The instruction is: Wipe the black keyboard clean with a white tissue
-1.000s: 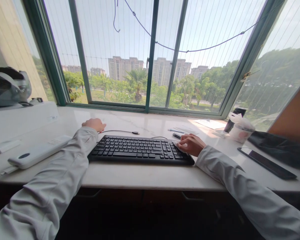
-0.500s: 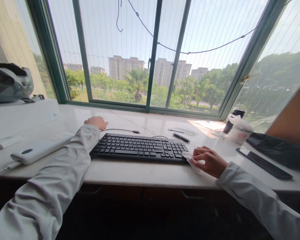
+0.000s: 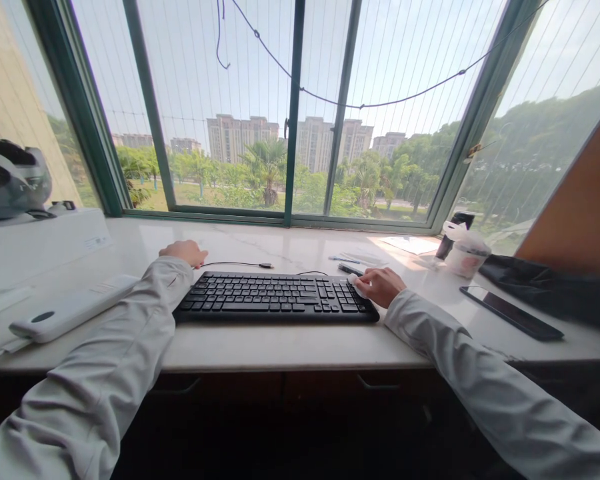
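A black keyboard lies flat on the white marbled desk. My right hand is at its upper right corner, fingers pinched on a crumpled white tissue that touches the keys by the number pad. Beyond the keyboard's upper left corner, my left hand rests low over the desk with its fingers curled; anything inside it is hidden. A thin black cable with a plug runs rightward from beside that hand, behind the keyboard. Close to my right fingers lies a black pen.
A white power bank and a white box with a headset on it are at the left. A phone, a dark cloth and a bagged cup stand or lie at the right. Windows rise behind.
My right hand has moved up with the tissue, from the keyboard's lower right corner to its upper right. My left hand stays by the upper left corner. The view has shifted slightly.
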{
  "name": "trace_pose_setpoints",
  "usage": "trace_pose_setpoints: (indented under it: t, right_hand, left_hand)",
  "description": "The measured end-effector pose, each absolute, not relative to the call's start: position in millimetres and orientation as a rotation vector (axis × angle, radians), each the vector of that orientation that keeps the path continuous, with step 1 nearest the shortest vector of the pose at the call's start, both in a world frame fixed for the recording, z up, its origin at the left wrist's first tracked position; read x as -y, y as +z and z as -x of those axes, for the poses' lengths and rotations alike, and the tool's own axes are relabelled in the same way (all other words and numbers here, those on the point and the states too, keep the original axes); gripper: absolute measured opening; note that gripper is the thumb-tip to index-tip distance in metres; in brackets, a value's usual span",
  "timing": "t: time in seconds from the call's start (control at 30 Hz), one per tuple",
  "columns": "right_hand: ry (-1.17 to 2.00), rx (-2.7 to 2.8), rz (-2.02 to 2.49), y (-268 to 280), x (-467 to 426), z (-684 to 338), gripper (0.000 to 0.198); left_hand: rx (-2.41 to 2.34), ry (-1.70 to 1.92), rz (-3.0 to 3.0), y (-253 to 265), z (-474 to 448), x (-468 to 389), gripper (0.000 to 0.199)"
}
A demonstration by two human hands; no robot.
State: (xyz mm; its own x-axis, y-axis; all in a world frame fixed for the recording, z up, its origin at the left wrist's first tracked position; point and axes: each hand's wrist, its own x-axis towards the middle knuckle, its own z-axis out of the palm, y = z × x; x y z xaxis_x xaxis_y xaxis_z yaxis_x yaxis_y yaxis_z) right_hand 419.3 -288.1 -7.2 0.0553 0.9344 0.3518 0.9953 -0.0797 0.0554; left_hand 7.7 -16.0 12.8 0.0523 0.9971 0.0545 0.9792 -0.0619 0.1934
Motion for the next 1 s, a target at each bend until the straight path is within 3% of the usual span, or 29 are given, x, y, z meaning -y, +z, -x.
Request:
trace_pose_setpoints:
  t: [0.87,1.0]
  right_hand:
    - [-0.392,2.141,1.823,-11,376,-405,0.041]
    - [-0.519,1.97,1.853,-2,366,-415,0.045]
  left_hand:
    - [-2.076,0.267,-2.188,13,-11,19,0.028]
    - [-2.082,0.274,-2.19,14,-13,21,0.028]
